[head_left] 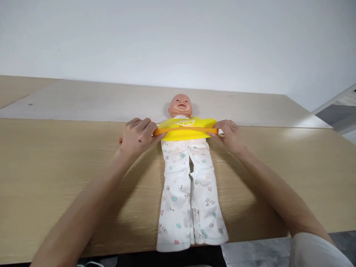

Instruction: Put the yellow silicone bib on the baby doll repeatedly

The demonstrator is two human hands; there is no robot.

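Observation:
On its back in the middle of the table lies a baby doll, its head towards the wall. It wears white printed trousers, the legs stretched towards me. A yellow bib with a white citrus-slice print covers its chest; an orange band runs across it. My left hand is closed on the left end of this band, thumb underneath. The band's right end is pinched by my right hand. Part of a doll's hand shows behind my left wrist; the doll's arms are mostly hidden.
The wooden table spans the view, with a paler grey strip along the back. Behind it rises a plain wall. A white-framed structure stands at the right. Grey floor shows below the front edge.

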